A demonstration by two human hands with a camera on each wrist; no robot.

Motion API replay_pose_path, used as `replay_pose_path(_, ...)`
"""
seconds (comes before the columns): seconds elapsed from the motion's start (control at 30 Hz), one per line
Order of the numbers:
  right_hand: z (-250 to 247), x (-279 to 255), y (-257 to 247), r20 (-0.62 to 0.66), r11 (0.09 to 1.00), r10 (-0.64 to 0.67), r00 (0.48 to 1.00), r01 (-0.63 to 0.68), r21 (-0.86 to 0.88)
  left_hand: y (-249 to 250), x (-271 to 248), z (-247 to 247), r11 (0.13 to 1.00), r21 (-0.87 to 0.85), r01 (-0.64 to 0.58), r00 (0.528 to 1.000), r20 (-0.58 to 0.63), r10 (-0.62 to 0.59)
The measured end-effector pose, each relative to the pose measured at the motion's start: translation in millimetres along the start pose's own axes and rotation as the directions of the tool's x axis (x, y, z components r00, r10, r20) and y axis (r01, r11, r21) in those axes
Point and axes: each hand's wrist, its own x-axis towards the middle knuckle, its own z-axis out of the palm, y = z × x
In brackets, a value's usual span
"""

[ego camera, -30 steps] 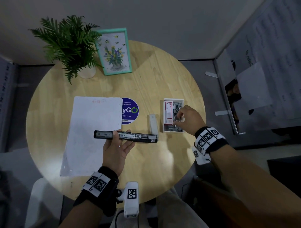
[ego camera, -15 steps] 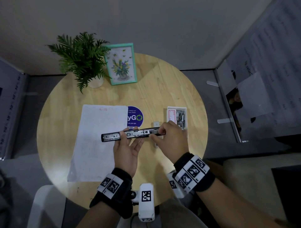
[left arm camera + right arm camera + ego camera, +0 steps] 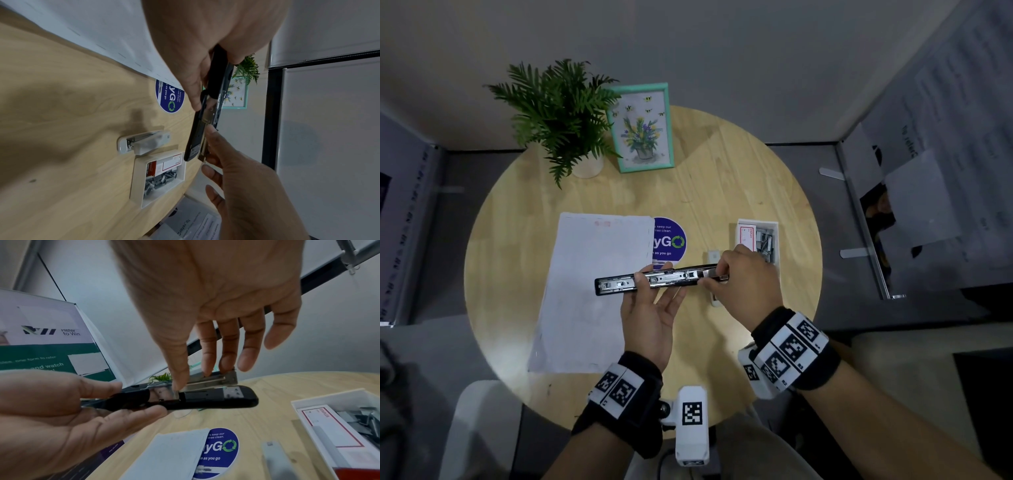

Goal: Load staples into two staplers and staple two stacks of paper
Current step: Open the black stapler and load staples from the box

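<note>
My left hand point(image 3: 650, 277) holds a black stapler point(image 3: 616, 286), swung open flat, above the round table point(image 3: 722, 178); the thumb lies on top and the fingers underneath. My right hand point(image 3: 710, 275) pinches a silver strip of staples point(image 3: 205, 380) against the metal channel at the stapler's right end point(image 3: 216, 399). A white stapler point(image 3: 144, 142) lies on the table below the hands, mostly hidden in the head view. Right of it sits a white tray point(image 3: 756, 223) of loose staples and a staple box. A paper stack point(image 3: 592, 291) lies at the left.
A potted plant point(image 3: 561, 113) and a teal picture frame point(image 3: 642, 128) stand at the table's far side. A blue round sticker point(image 3: 671, 240) is beside the paper. A sign holder point(image 3: 893, 205) stands off the table to the right.
My right hand left the staple tray and came to the black stapler's right end with a strip of staples. The left hand kept holding the stapler.
</note>
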Motion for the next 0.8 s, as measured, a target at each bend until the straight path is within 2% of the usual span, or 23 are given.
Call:
replay_pose_path(0.23, -2.2, 4.0, 1.9, 0.004, 0.996, 0.026, 1.0, -0.026, 0.08, 0.3, 0.7, 2.1, 1.0, 0.012, -0.011, 1.0, 0.018, 0.011)
replay_pose_path(0.53, -5.0, 4.8, 2.8, 0.006, 0.996, 0.065, 0.998, -0.066, 0.06, 0.7, -1.0, 6.2, 1.0, 0.02, -0.001, 1.0, 0.031, 0.0)
replay_pose_path(0.7, -6.2, 5.9, 4.4, 0.018, 0.999, 0.034, 0.999, -0.034, 0.038, 1.9, -0.2, 7.7, 1.0, -0.002, 0.015, 0.999, 0.036, -0.015)
replay_pose_path(0.8, -11.2, 7.4, 13.1, -0.002, 0.991, -0.049, 0.999, 0.049, 0.127, 4.2, 0.9, 7.3, 0.999, -0.03, 0.023, 0.999, 0.042, -0.022)
